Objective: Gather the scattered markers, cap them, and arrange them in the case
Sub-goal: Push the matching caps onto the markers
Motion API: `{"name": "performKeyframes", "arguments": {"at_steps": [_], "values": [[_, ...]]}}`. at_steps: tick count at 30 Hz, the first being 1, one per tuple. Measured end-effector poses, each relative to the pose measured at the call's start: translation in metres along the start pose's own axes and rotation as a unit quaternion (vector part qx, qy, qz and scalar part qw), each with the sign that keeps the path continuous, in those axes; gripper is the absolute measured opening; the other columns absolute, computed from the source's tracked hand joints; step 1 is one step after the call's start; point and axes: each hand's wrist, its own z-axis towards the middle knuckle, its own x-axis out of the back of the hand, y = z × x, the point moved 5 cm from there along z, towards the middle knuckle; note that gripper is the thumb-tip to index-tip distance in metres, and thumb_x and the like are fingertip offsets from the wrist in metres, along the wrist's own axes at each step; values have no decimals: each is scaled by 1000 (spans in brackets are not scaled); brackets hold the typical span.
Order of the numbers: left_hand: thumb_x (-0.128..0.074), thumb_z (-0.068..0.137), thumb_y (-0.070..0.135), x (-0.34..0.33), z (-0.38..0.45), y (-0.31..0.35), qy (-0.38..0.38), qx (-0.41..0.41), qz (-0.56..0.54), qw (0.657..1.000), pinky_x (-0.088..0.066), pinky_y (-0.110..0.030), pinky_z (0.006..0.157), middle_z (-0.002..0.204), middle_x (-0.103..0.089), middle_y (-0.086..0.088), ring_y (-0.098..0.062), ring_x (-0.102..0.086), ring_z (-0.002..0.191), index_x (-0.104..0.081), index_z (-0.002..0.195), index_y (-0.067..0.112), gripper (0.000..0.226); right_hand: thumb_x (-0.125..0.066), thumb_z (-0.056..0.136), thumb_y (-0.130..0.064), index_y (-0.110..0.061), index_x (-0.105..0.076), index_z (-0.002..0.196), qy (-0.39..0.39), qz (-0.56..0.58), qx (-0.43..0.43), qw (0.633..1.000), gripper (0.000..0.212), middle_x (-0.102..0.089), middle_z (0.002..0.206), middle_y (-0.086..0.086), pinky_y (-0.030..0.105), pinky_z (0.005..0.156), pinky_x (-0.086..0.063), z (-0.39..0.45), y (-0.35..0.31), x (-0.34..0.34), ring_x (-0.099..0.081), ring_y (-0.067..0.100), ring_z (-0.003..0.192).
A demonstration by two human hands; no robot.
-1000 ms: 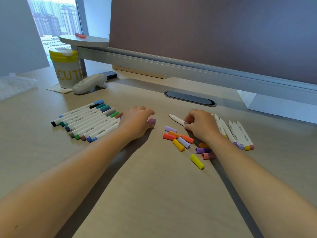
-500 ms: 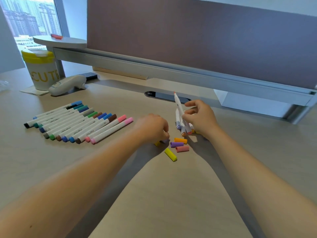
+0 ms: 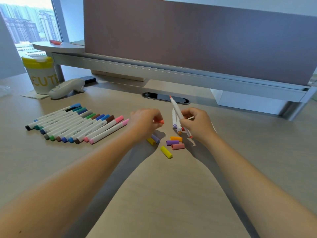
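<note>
Since a moment ago, the left hand (image 3: 145,122) has lifted off the table and now pinches a coral cap (image 3: 160,121) between thumb and fingertips, while the right hand (image 3: 197,124) has raised an uncapped marker (image 3: 179,115) so its coral tip points up and away toward the far edge of the table (image 3: 163,194). The right hand's fingers are curled around the marker's lower barrel, gripping it. Cap and marker are near each other but not yet touching, so the capping step looks about to begin, and the colours seem to match. Just behind the right hand, a few more uncapped markers (image 3: 174,118) lie on the table. Loose caps (image 3: 175,142) in yellow, lilac, orange, purple and pink sit between the two hands, nearer the person. Toward the left edge, a row of capped markers (image 3: 77,125) lies side by side. No case is visible, so packing appears to be some way off.
</note>
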Motion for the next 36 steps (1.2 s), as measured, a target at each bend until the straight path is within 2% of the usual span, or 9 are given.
{"name": "performKeyframes", "arguments": {"at_steps": [4,8,10,12,16,18,21,27,36], "values": [[-49,93,19,13,-15,-16,52,23,-110,992,-49,-32,89,111,-59,-4,-12,-53,90,-49,126,20,33,-57,87,-9,-8,-55,104,-6,11,9,1000,18,-51,96,5,9,50,-41,-10,-4,-10,-52,12,76],[-42,96,15,21,-25,-34,77,42,-159,983,-47,-26,81,117,-59,-7,-17,-57,95,-50,128,19,33,-55,89,-9,-11,-53,99,-30,13,22,999,11,-49,89,1,6,43,-42,-19,-13,-22,-51,7,64],[-44,95,12,25,-30,-44,76,55,-177,980,-47,-26,81,116,-61,-8,-18,-59,99,-55,123,16,30,-54,88,-8,-11,-55,98,-38,7,39,999,10,-48,80,-4,12,47,-46,-22,-19,-28,-51,8,64],[-50,92,13,28,-34,-53,82,73,-202,973,-49,-27,79,108,-64,-8,-17,-60,93,-58,117,14,25,-54,88,-7,-12,-57,96,-46,1,57,997,10,-49,76,-8,15,51,-45,-25,-24,-34,-51,8,66],[-58,88,16,35,-40,-65,111,108,-287,945,-50,-24,72,77,-63,3,-12,-61,77,-57,98,10,12,-57,86,-7,-11,-60,95,-65,-12,92,994,10,-51,75,-7,5,50,-40,-31,-35,-42,-48,5,64],[-58,87,17,37,-43,-71,130,122,-311,934,-47,-19,66,72,-59,6,-8,-57,71,-55,85,12,6,-58,85,-6,-11,-60,96,-75,-14,92,993,12,-52,77,-7,4,50,-39,-31,-38,-45,-49,4,65],[-56,88,18,38,-45,-75,144,132,-337,921,-46,-17,63,70,-59,6,-5,-57,67,-51,76,17,14,-60,83,-5,-14,-59,94,-80,-21,87,993,14,-54,81,-5,8,53,-37,-31,-39,-49,-50,4,66],[-53,90,17,37,-48,-78,146,152,-401,891,-48,-18,63,73,-61,1,-7,-59,67,-53,78,14,13,-60,84,-6,-13,-60,96,-87,-29,92,992,14,-53,82,-6,8,54,-36,-31,-42,-51,-49,2,68],[-53,90,21,23,-40,-67,122,146,-369,910,-51,-28,73,69,-59,-2,-14,-57,66,-55,73,13,18,-57,85,-9,-11,-66,98,-60,-29,114,991,15,-49,68,-12,27,61,-45,-36,-50,-54,-48,10,65]]}}
